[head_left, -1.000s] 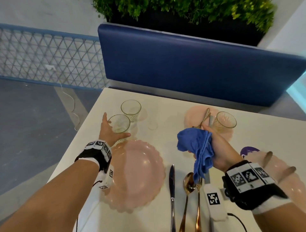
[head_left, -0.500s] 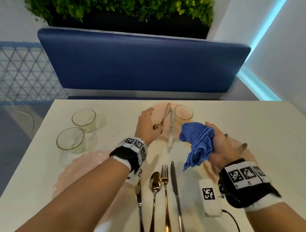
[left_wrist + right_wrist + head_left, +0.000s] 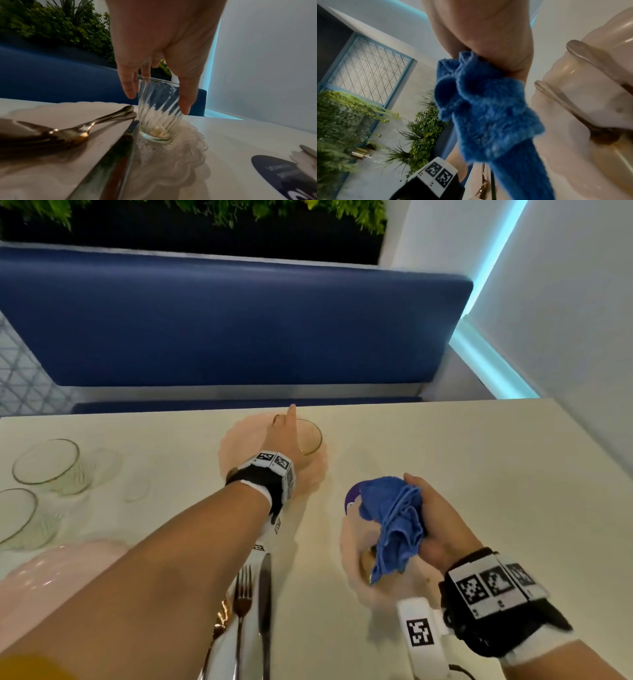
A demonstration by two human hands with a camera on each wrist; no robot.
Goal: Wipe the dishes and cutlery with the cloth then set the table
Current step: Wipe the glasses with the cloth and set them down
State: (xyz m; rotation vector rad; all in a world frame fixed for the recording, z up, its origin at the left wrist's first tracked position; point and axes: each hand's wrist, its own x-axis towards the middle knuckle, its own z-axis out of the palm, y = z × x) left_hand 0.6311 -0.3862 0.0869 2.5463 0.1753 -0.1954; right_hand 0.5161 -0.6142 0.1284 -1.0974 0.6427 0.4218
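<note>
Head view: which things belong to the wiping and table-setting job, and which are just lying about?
Job: blue cloth in right hand; ribbed glass in left hand; pink plates; two glasses; fork; knife.
Lying about: purple disc; blue bench; plants.

Clear ribbed glass tumbler [image 3: 159, 108], fluffy blue cloth [image 3: 488, 115], shiny metal knife [image 3: 109, 162], glossy pink plate [image 3: 607, 20]

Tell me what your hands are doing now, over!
Left grip round the far glass on a pink plate. Right grip holding blue cloth. Knife lies close beside the glass.
</note>
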